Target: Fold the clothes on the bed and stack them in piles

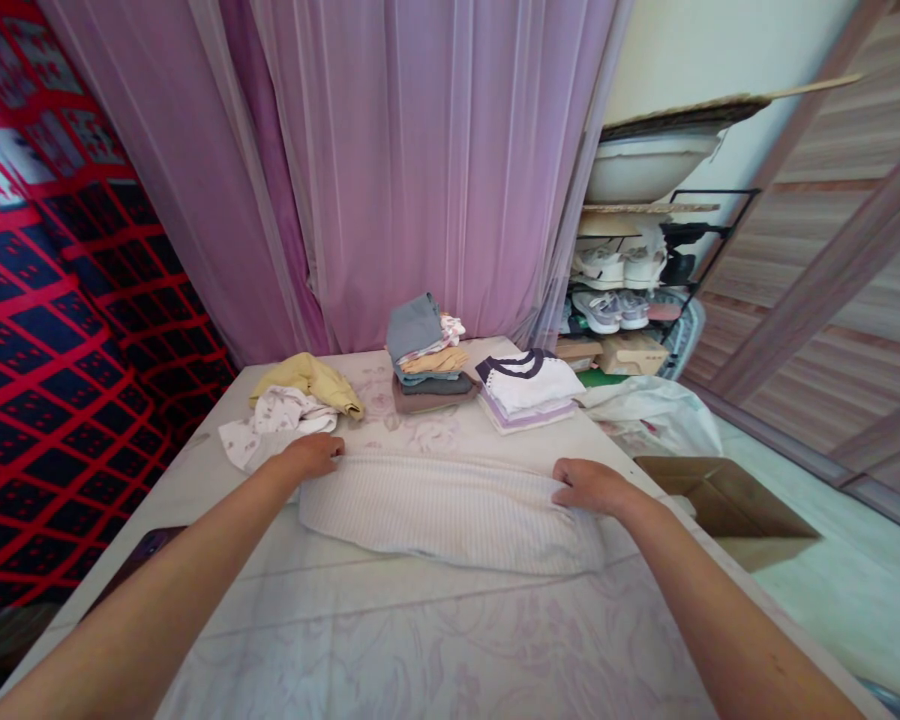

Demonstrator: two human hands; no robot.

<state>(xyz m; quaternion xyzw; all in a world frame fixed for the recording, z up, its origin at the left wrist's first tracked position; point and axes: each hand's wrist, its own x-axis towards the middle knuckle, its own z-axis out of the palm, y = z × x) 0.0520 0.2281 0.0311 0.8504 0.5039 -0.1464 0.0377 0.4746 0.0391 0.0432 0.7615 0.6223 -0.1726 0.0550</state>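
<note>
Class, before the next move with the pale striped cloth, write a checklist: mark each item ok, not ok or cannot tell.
1. Left hand at the far left corner of the striped cloth: ok.
2. Right hand on the cloth near its right end: ok.
3. Firmness of each grip: cannot tell.
4. Taller stack of folded clothes apart from the cloth: ok.
5. Yellow garment neatly folded: not ok, it lies crumpled.

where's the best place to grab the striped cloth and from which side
Probably the far long edge, near both ends, where the left hand and right hand touch it. Come from above, one hand per end: the striped cloth lies flat and stretches sideways, so a single grip would likely let it sag.
</note>
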